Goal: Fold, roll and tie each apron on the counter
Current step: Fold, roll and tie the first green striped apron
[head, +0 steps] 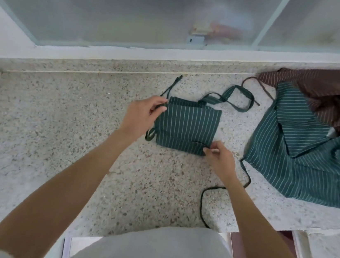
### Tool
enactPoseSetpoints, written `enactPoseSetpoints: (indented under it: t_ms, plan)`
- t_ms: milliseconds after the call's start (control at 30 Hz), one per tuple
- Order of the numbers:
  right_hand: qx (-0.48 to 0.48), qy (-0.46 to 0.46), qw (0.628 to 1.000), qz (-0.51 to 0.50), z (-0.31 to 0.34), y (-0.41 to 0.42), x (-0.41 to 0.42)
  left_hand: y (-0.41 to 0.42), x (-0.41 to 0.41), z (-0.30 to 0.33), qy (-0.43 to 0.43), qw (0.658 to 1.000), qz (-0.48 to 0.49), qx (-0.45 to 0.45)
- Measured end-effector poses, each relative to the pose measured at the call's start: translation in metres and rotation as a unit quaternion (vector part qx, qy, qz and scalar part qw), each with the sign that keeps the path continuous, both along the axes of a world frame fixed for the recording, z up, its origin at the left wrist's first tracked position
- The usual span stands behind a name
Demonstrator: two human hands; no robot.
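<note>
Speckled terrazzo worktop under a frosted window.
On it: a folded green striped apron, an unfolded teal striped apron, a brown striped apron.

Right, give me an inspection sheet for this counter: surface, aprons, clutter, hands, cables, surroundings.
Surface: speckled stone counter, dry as far as visible.
Job's things: folded green apron lies flat, not yet rolled or tied, its neck strap trailing behind; unfolded green apron and brown apron heaped at right, the green one overlapping the brown.
Clutter: nothing seen.
Hands: left hand pinches a tie at the folded apron's left edge; right hand pinches a tie at its near right corner.
Cables: nothing seen; a loose apron tie hangs over the front edge.
Surroundings: frosted window behind the counter.
</note>
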State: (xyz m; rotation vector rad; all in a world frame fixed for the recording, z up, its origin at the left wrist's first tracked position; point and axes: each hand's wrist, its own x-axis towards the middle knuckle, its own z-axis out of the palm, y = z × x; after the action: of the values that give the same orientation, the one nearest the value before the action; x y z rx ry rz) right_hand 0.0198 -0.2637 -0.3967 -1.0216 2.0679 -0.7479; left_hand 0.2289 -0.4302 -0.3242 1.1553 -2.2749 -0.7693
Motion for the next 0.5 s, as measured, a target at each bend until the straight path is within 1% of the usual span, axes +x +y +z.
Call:
enactPoseSetpoints:
  t_ms: [67, 167, 267, 367, 400, 467, 500]
  plan:
    - [0.023, 0.003, 0.999, -0.029, 0.001, -0.002, 0.0, -0.023, -0.018, -0.01, -0.022, 1.0, -0.005, 0.016]
    - [0.043, 0.01, 0.997, -0.067, -0.002, -0.002, -0.006, -0.049, -0.045, -0.027, -0.025, 0.998, -0.029, 0.053]
    - [0.061, 0.014, 0.994, -0.089, -0.006, -0.005, -0.008, -0.065, -0.063, -0.044, -0.037, 0.996, -0.052, 0.069]
    - [0.079, 0.041, 0.992, -0.095, -0.009, -0.01, -0.007, -0.077, -0.07, -0.065, -0.061, 0.993, -0.055, 0.086]
    - [0.076, 0.048, 0.991, -0.103, -0.01, -0.01, -0.007, -0.08, -0.072, -0.072, -0.08, 0.991, -0.06, 0.087]
    - [0.068, 0.051, 0.988, -0.126, -0.011, -0.01, -0.005, -0.083, -0.075, -0.082, -0.125, 0.987, -0.084, 0.057]
    - [0.064, 0.044, 0.987, -0.14, -0.012, -0.01, -0.005, -0.081, -0.077, -0.082, -0.133, 0.985, -0.101, 0.041]
